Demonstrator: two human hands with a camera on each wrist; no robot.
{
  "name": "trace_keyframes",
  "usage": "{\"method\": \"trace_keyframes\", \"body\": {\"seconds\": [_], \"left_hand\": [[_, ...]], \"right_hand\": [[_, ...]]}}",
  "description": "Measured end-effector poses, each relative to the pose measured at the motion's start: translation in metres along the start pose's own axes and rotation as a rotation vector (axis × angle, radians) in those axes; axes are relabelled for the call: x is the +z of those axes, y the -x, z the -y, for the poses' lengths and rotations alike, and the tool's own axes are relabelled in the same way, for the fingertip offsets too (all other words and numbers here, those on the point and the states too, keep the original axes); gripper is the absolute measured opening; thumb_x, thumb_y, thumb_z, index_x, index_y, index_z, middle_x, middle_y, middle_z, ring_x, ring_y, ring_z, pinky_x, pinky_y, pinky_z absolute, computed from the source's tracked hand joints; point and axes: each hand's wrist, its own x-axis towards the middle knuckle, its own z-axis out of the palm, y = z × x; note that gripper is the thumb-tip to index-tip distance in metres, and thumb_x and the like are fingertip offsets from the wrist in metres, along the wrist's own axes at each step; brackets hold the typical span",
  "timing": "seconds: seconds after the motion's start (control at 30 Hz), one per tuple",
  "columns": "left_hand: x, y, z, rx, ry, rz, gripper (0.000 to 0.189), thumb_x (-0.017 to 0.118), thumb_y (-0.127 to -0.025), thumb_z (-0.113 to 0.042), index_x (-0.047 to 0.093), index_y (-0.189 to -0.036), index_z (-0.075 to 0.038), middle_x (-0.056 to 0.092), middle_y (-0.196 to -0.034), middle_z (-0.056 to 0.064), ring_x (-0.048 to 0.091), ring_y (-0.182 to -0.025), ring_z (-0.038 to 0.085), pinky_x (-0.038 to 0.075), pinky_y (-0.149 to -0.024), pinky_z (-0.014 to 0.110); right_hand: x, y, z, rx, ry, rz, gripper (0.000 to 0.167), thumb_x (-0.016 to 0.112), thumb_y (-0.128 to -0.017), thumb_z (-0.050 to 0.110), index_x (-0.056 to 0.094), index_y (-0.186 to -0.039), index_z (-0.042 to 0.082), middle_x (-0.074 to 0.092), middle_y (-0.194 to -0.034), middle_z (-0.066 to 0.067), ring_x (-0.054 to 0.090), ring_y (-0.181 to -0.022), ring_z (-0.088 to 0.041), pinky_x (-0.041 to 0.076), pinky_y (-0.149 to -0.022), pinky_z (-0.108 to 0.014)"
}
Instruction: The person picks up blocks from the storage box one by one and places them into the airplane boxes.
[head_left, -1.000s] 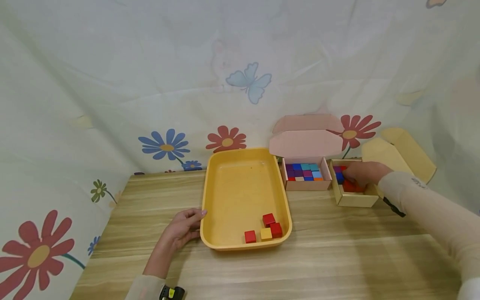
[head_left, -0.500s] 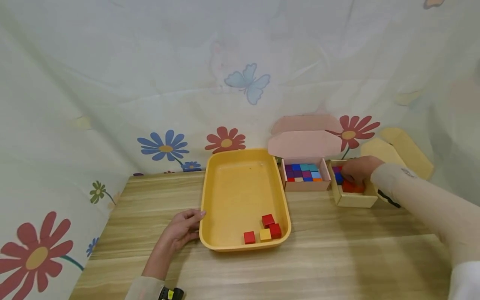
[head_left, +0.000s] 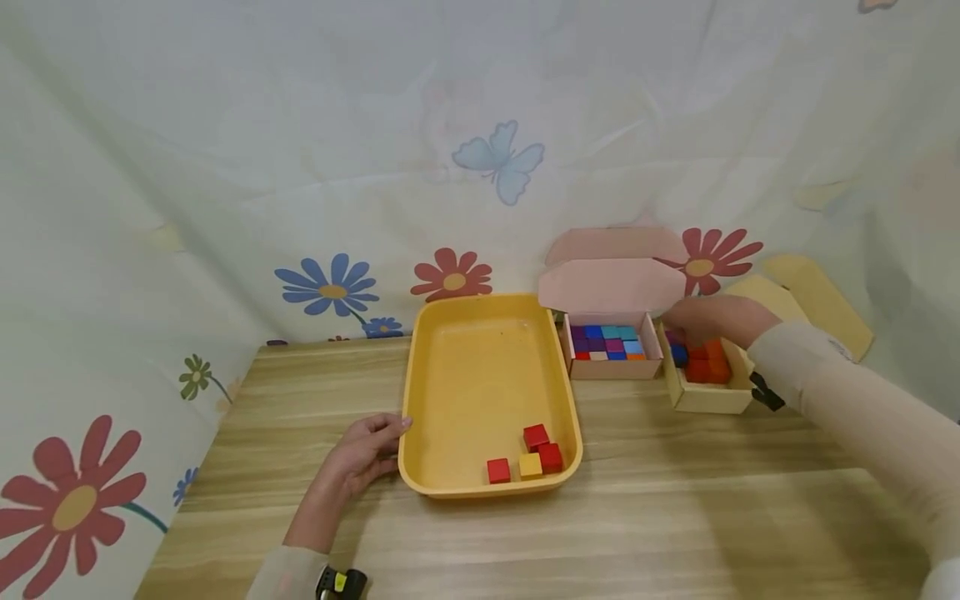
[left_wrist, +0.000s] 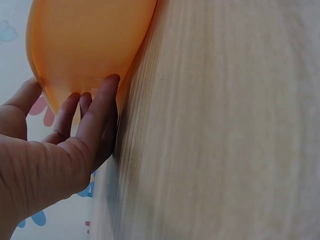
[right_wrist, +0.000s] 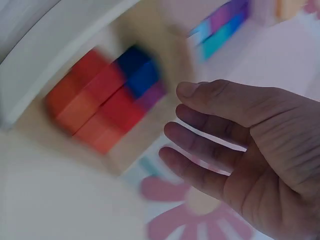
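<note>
My left hand (head_left: 367, 454) holds the left side of a yellow plastic tray (head_left: 487, 304). Its thumb lies on the rim, and its fingers rest against the outer wall (left_wrist: 90, 40). Inside the tray's near end are one yellow cube (head_left: 530, 466) and several red cubes (head_left: 498, 471). Over the back of a cream cardboard box (head_left: 712, 402) is my right hand (head_left: 720, 321). In the right wrist view, its fingers are slightly bent, thumb near the fingertips, with no cube showing between them. Red and orange cubes (right_wrist: 100, 100) and blue cubes (right_wrist: 140, 70) sit in that box.
A pink cardboard box (head_left: 615, 372) with its lid up stands between the tray and the cream box, holding rows of coloured cubes (head_left: 611, 340). The cream lid (head_left: 817, 304) leans open at the right. A flower-printed cloth (head_left: 375, 208) backs the wooden table (head_left: 630, 517).
My right hand has risen from the red cubes and shifted toward the back left of the cream box, uncovering more red and orange cubes. My left hand stays on the tray.
</note>
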Motion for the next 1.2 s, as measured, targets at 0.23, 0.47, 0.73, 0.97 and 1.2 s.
{"method": "trace_keyframes", "body": {"seconds": [0.23,0.47,0.73,0.97,1.2], "left_hand": [[-0.001,0.000,-0.004,0.000,0.001,0.012,0.040,0.071,-0.098,-0.028,0.058,-0.119,0.002,0.068,-0.107,0.012,0.069,-0.094,0.023,0.061,-0.079,0.040],[-0.001,-0.001,-0.003,0.005,0.021,0.024,0.039,0.072,-0.097,-0.027,0.059,-0.118,0.003,0.068,-0.105,0.012,0.069,-0.093,0.023,0.061,-0.079,0.041],[0.000,-0.002,-0.001,0.010,0.031,0.026,0.036,0.071,-0.098,-0.025,0.059,-0.116,0.003,0.068,-0.104,0.011,0.069,-0.093,0.023,0.061,-0.078,0.041],[0.000,-0.003,0.000,0.011,0.016,0.026,0.037,0.070,-0.098,-0.026,0.058,-0.118,0.003,0.068,-0.103,0.011,0.070,-0.093,0.023,0.061,-0.078,0.041],[-0.001,-0.004,0.000,-0.002,0.005,0.014,0.039,0.071,-0.098,-0.028,0.057,-0.118,0.003,0.067,-0.105,0.011,0.069,-0.094,0.023,0.061,-0.079,0.041]], "right_hand": [[-0.017,0.001,0.063,-0.086,-0.044,-0.180,0.021,0.081,-0.087,0.007,0.062,-0.095,0.011,0.059,-0.088,-0.001,0.056,-0.081,-0.018,0.058,-0.076,-0.033],[-0.023,-0.004,0.126,-0.352,0.085,-0.385,0.021,0.083,-0.084,0.008,0.064,-0.094,0.010,0.060,-0.087,0.000,0.056,-0.081,-0.017,0.056,-0.073,-0.029],[-0.016,-0.016,0.191,-0.492,0.038,-0.198,0.021,0.079,-0.090,0.013,0.065,-0.106,0.014,0.064,-0.105,-0.002,0.061,-0.087,-0.015,0.056,-0.077,-0.023],[0.005,-0.031,0.228,-0.579,0.097,-0.020,0.026,0.080,-0.090,0.013,0.067,-0.113,0.015,0.062,-0.109,-0.002,0.054,-0.087,-0.011,0.050,-0.077,-0.015],[0.015,-0.040,0.238,-0.679,0.134,0.054,0.036,0.079,-0.089,0.010,0.070,-0.120,0.026,0.062,-0.117,0.008,0.057,-0.099,-0.008,0.052,-0.089,-0.016]]}}
